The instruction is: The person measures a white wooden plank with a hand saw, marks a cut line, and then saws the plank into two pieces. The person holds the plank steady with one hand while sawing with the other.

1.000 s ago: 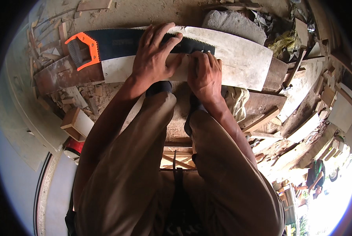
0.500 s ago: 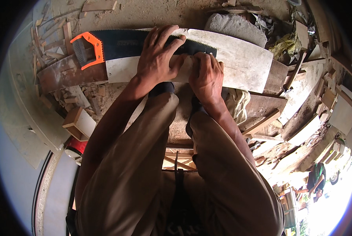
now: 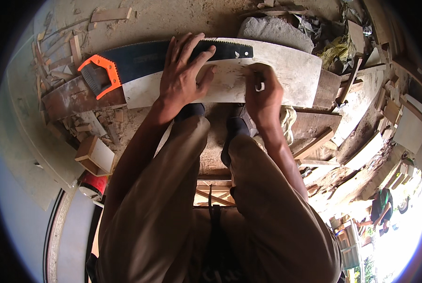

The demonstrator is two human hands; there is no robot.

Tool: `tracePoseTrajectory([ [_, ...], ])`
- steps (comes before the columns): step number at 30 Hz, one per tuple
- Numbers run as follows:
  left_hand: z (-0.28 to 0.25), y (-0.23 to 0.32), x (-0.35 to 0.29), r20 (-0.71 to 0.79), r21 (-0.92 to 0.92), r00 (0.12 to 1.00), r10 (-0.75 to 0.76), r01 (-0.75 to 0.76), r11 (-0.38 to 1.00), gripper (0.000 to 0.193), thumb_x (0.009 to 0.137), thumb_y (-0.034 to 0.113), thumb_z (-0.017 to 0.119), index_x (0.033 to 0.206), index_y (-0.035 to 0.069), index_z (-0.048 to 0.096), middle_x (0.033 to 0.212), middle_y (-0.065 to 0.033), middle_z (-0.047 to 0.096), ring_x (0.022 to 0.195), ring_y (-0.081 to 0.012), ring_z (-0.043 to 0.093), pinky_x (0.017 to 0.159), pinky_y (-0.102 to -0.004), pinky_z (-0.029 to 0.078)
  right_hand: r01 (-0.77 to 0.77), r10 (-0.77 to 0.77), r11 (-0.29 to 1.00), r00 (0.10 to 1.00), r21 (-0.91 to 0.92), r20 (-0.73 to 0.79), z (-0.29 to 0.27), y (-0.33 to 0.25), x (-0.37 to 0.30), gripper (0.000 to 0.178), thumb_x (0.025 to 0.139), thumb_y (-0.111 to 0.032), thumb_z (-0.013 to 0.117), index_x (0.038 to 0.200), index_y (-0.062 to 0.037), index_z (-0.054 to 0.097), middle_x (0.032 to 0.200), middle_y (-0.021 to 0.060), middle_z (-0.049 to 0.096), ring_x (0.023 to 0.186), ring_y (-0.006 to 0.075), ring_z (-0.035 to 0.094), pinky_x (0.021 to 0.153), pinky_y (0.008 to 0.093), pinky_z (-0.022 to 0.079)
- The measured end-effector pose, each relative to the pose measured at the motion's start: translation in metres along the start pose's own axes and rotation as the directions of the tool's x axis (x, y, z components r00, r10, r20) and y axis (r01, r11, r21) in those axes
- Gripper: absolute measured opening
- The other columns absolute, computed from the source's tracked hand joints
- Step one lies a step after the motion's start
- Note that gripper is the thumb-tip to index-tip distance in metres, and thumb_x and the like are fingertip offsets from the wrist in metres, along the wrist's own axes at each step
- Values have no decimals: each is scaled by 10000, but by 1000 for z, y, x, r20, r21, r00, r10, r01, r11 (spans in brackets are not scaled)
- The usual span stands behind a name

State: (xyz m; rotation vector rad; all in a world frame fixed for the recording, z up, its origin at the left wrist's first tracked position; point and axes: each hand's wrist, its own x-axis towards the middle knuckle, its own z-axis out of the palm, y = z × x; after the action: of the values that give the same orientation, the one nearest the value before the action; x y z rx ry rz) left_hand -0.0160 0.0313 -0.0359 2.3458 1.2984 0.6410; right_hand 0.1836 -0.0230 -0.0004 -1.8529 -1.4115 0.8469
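A handsaw (image 3: 140,57) with a black blade and an orange and grey handle lies flat on a worn white board (image 3: 296,78), its teeth facing away from me. My left hand (image 3: 185,75) rests with spread fingers across the middle of the blade and the board, pressing the saw flat. Just right of the blade's tip, my right hand (image 3: 266,92) is closed over the board, apart from the saw. A small pale spot shows between its curled fingers and thumb; what it is, I cannot make out. Beneath the white board runs a brown plank (image 3: 62,100).
A grey stone block (image 3: 277,33) sits beyond the board. Wood offcuts (image 3: 112,15) litter the dirt floor. A small open wooden box (image 3: 95,155) and a red container (image 3: 93,184) stand at the left. Another person (image 3: 381,207) is far off at the lower right.
My right hand has left the saw blade's tip, shifting right and towards me, with its fingers curled in. My left hand stays on the blade. The saw's end is now uncovered.
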Motion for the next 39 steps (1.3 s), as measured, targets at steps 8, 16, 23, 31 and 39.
tracePoseTrajectory([
  [8, -18, -12, 8, 92, -121, 996, -20, 31, 992, 401, 881, 112, 672, 1277, 96, 614, 1369, -150, 525, 1259, -352, 509, 1054, -451, 411, 15, -12, 995, 1000, -101, 26, -31, 27, -14, 123, 884, -68, 676, 996, -30, 643, 792, 82, 644, 702, 182, 594, 671, 309, 484],
  [16, -38, -23, 26, 227, -21, 974, 12, -7, 1000, 571, 809, 218, 782, 1327, 98, 577, 1314, -103, 569, 1173, -316, 567, 993, -415, 460, 188, -190, 962, 982, -197, 12, -18, 36, -14, 190, 816, -42, 704, 986, -74, 625, 807, 86, 654, 719, 293, 616, 697, 377, 442],
  [23, -36, -27, 38, 256, -15, 967, -15, 19, 1000, 572, 791, 229, 795, 1302, 85, 583, 1229, -105, 583, 1137, -326, 573, 968, -414, 472, 215, -220, 960, 975, -179, -8, -21, 43, -15, 168, 817, -43, 715, 955, -72, 623, 804, 89, 668, 701, 286, 622, 691, 372, 460],
  [31, -83, -82, 84, 607, -234, 779, -158, 365, 901, 349, 821, 207, 747, 1073, 34, 579, 1003, -37, 600, 961, -126, 540, 869, -278, 442, 24, -24, 1000, 1000, 7, 19, -28, 44, -20, 170, 832, -39, 685, 991, -64, 630, 847, 111, 671, 760, 326, 633, 729, 401, 501],
  [39, -195, -111, 136, 791, -292, 595, -141, 571, 768, 518, 912, 200, 670, 1315, -67, 485, 1108, -73, 627, 991, -117, 596, 882, -259, 454, 182, -172, 977, 981, -109, 94, -38, 35, -8, 144, 850, -32, 702, 988, -56, 667, 870, 99, 652, 751, 245, 637, 688, 317, 516],
])
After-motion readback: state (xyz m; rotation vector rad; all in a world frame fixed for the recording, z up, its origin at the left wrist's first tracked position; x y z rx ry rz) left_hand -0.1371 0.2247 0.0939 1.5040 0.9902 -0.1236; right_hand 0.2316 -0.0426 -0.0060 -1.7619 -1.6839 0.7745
